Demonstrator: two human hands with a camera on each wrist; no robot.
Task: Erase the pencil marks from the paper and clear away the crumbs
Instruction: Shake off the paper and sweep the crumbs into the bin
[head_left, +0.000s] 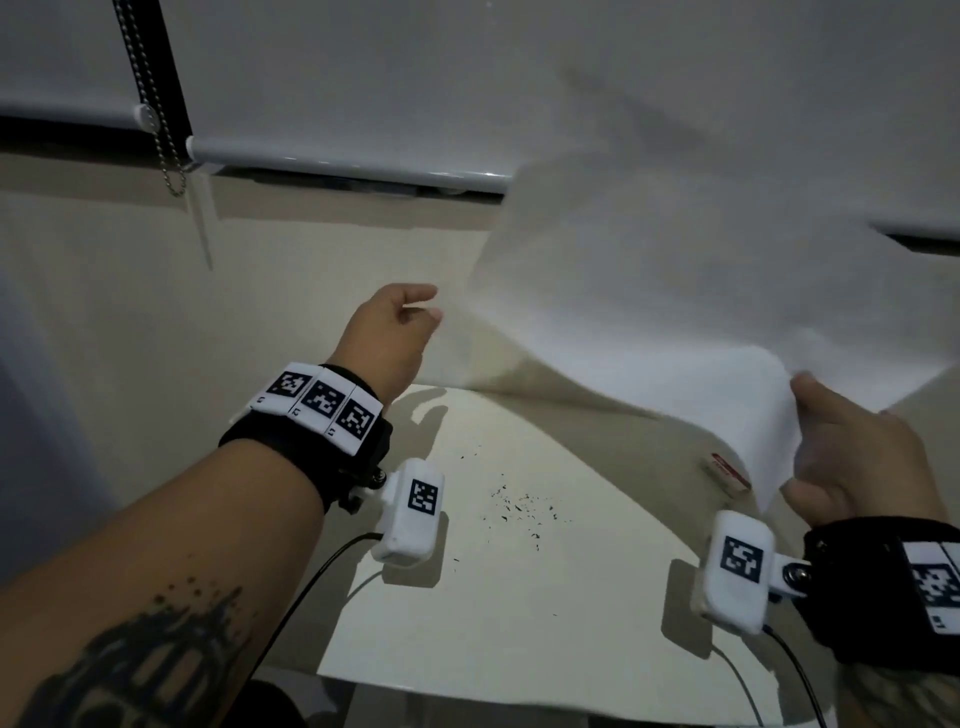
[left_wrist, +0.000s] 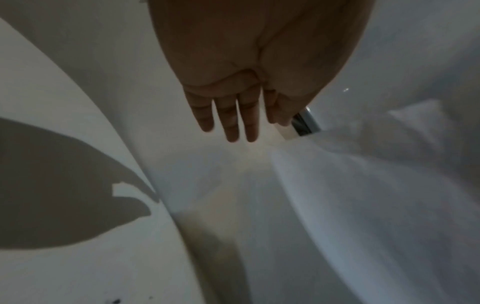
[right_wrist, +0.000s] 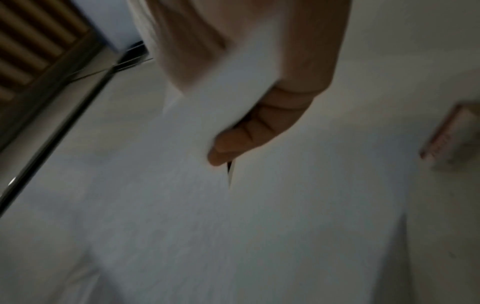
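Overhead: a sheet of paper lifted above eraser crumbs

Overhead, the head view shows a white sheet of paper raised off the table and curving in the air, blurred. The right hand grasps its near right edge, thumb on top and fingers curled beneath. The left hand sits at the sheet's left edge; whether it pinches the sheet cannot be told, though the left wrist view shows its fingers straight. Dark eraser crumbs lie scattered on the table between the two wrists. A white eraser with a red sleeve lies under the lifted sheet, near the right hand; its lettering is unreadable. Both wristbands carry black-and-white square code markers.
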